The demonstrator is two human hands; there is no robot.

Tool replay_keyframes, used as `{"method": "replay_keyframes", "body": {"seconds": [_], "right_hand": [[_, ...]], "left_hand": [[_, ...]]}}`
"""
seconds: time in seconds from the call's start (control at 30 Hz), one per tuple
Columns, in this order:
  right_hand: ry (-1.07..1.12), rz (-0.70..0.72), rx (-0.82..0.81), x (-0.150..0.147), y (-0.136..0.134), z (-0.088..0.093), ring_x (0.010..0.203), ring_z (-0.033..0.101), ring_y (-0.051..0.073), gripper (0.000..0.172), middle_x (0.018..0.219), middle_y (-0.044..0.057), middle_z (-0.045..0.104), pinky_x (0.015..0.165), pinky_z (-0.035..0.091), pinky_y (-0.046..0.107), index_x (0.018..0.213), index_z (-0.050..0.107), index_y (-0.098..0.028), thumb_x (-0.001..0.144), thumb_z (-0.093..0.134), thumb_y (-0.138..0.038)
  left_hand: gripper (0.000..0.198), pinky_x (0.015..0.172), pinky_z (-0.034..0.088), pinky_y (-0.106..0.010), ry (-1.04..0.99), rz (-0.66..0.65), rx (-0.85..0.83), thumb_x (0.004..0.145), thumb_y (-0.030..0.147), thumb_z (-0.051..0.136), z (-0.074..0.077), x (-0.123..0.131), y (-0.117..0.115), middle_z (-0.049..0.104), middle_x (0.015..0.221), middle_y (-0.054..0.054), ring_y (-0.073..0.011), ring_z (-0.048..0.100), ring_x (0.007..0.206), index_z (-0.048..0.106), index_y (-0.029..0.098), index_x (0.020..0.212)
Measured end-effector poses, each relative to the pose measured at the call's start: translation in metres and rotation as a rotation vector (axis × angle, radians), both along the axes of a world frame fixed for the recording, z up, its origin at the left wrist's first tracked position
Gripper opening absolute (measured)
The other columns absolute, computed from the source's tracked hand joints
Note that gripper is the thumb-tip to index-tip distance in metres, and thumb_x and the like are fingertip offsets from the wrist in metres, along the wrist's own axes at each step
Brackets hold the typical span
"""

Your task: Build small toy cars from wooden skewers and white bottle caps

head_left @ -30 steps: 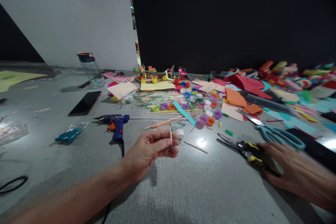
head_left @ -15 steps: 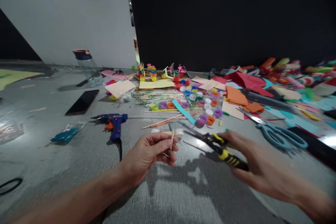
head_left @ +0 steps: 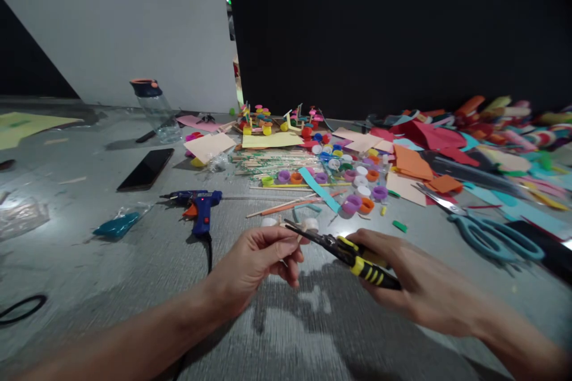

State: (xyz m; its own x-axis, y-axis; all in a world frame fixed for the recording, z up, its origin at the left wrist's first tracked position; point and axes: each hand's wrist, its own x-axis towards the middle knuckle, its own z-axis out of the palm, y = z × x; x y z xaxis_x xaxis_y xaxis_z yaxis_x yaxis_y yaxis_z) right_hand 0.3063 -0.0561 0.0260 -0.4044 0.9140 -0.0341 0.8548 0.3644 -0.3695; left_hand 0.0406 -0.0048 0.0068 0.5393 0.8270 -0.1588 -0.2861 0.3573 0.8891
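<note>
My left hand [head_left: 261,256] pinches a short thin wooden stick [head_left: 299,239] between thumb and fingers above the table. My right hand [head_left: 409,271] is wrapped round the black and yellow handles of a pair of long-nose pliers [head_left: 333,244]. The plier jaws point left and lie at the top of the stick, close to my left fingertips; whether they touch it I cannot tell. Just behind my left hand are two white bottle caps [head_left: 311,224] with a piece of wood between them, partly hidden by the fingers.
A blue glue gun [head_left: 203,209] lies left of my hands, its cord running towards me. Farther left are a phone [head_left: 146,169] and a water bottle [head_left: 156,110]. Coloured caps [head_left: 351,203] and wooden sticks [head_left: 277,162] spread ahead. Scissors [head_left: 487,232] lie at right.
My right hand has brought the pliers left, so their jaws now reach the stick in my left hand. A loose stick on the table is no longer visible. The view has shifted slightly.
</note>
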Motion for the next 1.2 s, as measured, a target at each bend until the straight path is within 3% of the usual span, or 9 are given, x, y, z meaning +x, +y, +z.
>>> {"method": "replay_keyframes", "body": {"seconds": [0.33, 0.57, 0.9, 1.2], "right_hand": [[-0.017, -0.005, -0.009, -0.0061, 0.0003, 0.0034, 0.105, 0.067, 0.030, 0.048, 0.122, 0.012, 0.068, 0.078, 0.057, 0.039, 0.123, 0.057, -0.022, 0.076, 0.056, -0.016], [-0.009, -0.018, -0.070, -0.0032, -0.0022, 0.0051, 0.108, 0.065, 0.032, 0.047, 0.125, 0.012, 0.067, 0.080, 0.057, 0.043, 0.125, 0.056, -0.022, 0.078, 0.056, -0.018], [0.031, -0.032, -0.128, -0.0027, -0.0058, 0.0046, 0.113, 0.062, 0.029, 0.053, 0.133, 0.009, 0.063, 0.088, 0.055, 0.042, 0.135, 0.047, -0.025, 0.083, 0.057, -0.022], [0.016, -0.020, -0.098, -0.0069, -0.0046, 0.0060, 0.113, 0.063, 0.033, 0.049, 0.130, 0.013, 0.065, 0.085, 0.056, 0.045, 0.128, 0.054, -0.022, 0.079, 0.055, -0.020]], "left_hand": [[0.017, 0.053, 0.057, -0.019, 0.005, -0.025, 0.002, 0.081, 0.029, 0.078, -0.0014, 0.0002, 0.0005, 0.068, 0.073, -0.002, -0.0086, 0.065, 0.054, 0.076, 0.012, 0.079], [0.022, 0.047, 0.059, -0.020, 0.030, -0.157, -0.044, 0.087, 0.033, 0.072, 0.0029, -0.0056, 0.0015, 0.074, 0.084, -0.007, -0.0131, 0.070, 0.061, 0.072, 0.012, 0.095], [0.025, 0.040, 0.055, -0.016, 0.029, -0.143, -0.025, 0.083, 0.035, 0.078, -0.0019, -0.0038, 0.0007, 0.074, 0.073, -0.006, -0.0098, 0.065, 0.050, 0.075, 0.011, 0.088], [0.024, 0.043, 0.054, -0.016, 0.029, -0.121, 0.013, 0.084, 0.036, 0.077, -0.0015, -0.0035, -0.0007, 0.073, 0.070, -0.004, -0.0083, 0.064, 0.048, 0.076, 0.012, 0.090]]}}
